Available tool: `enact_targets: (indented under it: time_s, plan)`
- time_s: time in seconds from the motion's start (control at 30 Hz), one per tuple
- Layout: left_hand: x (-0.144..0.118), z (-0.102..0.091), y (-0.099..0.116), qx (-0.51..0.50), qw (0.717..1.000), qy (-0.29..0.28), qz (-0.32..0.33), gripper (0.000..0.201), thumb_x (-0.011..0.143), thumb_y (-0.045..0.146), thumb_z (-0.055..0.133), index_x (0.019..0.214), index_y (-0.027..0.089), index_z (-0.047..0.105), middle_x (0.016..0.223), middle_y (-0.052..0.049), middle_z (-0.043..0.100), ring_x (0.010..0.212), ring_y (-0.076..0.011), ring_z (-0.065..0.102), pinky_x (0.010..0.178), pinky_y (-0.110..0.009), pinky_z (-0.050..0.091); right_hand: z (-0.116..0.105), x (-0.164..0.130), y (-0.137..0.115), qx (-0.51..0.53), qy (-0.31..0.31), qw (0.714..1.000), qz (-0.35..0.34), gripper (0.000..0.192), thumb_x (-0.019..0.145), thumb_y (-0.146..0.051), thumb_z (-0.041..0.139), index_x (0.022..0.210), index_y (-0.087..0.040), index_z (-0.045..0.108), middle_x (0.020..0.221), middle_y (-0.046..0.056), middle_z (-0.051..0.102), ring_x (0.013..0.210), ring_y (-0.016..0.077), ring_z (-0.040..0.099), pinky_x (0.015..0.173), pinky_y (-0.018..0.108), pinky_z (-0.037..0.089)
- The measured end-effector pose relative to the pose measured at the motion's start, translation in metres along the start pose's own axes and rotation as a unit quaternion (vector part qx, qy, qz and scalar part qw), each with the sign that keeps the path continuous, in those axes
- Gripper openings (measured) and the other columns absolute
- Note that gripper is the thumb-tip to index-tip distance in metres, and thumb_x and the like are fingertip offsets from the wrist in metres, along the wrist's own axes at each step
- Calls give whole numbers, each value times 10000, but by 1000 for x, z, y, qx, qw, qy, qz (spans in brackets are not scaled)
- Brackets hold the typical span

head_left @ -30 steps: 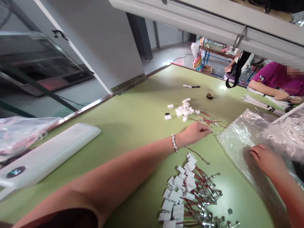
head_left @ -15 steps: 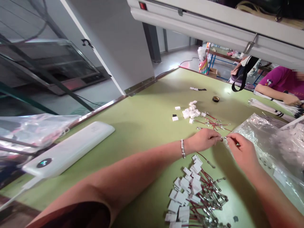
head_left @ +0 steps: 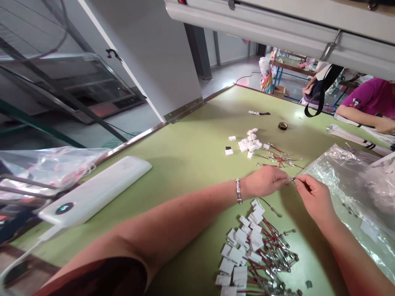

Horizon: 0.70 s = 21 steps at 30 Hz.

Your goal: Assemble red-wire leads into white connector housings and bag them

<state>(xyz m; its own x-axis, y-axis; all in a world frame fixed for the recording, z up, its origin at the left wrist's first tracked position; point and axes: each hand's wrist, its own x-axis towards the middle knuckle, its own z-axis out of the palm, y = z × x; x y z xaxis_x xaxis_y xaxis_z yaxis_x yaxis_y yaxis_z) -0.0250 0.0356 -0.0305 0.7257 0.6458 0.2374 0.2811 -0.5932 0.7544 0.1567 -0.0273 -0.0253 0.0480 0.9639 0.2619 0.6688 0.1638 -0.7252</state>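
View: head camera, looking forward and down.
Bench (head_left: 185, 152): smooth pale green top, glossy where light catches it, with a narrow edging strip.
Room: a grey panel (head_left: 138, 49) stands at left, a pale beam (head_left: 262, 31) crosses overhead, and a farther table (head_left: 285, 65) has blue legs.
Neighbour: a purple sleeve (head_left: 365, 96) at far right, the forearm near bundles of white wires (head_left: 345, 133).
Grip: left hand (head_left: 268, 181) and right hand (head_left: 314, 195) meet — both pinched closed on one small shiny piece (head_left: 291, 179).
Small shiny piece: between the fingertips, just beside the bag's edge; too tiny to make out its form.
Bag (head_left: 336, 164): clear, crinkled plastic.
Far group: blocky white connectors (head_left: 250, 144) in a heap, beside thin red leads (head_left: 277, 158) with metal ends.
Near pile: flat, squarish white pieces (head_left: 240, 242) on reddish wires, with shiny metal ends (head_left: 277, 263) to their right.
Tape roll (head_left: 282, 126): black, ring-shaped, lying flat.
White device (head_left: 105, 189): long, smooth, rounded — a dark oval display (head_left: 64, 208) on it.
Bracelet (head_left: 238, 191): silvery, around the left wrist.
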Motion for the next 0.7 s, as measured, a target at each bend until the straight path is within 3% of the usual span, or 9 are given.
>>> enact_targets:
  time_s: [0.13,0.47,0.6,0.7]
  plan:
    - [-2,1,4,-7,1000,-18,-19,228,891,202,416,763,169,602,673,9,578,631,-97,515,643,-225,440,-2,-1,-1,8,0,1000,14,260,832,-422,527,782,-198,647,647,5,610,562,135,509,539,253,416]
    - [-5,3,1,-8,1000,2,-7,217,894,183,385,792,171,577,659,19,543,618,-92,494,632,-225,438,0,-5,-5,9,0,1000,3,254,836,-419,505,755,-208,621,628,-8,589,565,134,511,554,253,412]
    - [-6,6,-5,85,996,1,32,219,910,192,388,804,185,579,734,-4,611,678,-113,538,647,-251,432,-3,-4,-2,-39,-46,998,-24,246,831,-408,495,720,-218,605,583,-24,550,538,125,468,534,248,379]
    - [-10,13,-9,215,973,-27,82,169,851,119,437,806,197,581,728,-17,626,660,-145,552,570,-285,384,-5,-3,-1,-37,-112,993,-5,287,802,-409,501,595,-212,529,513,-34,483,492,115,417,478,239,332]
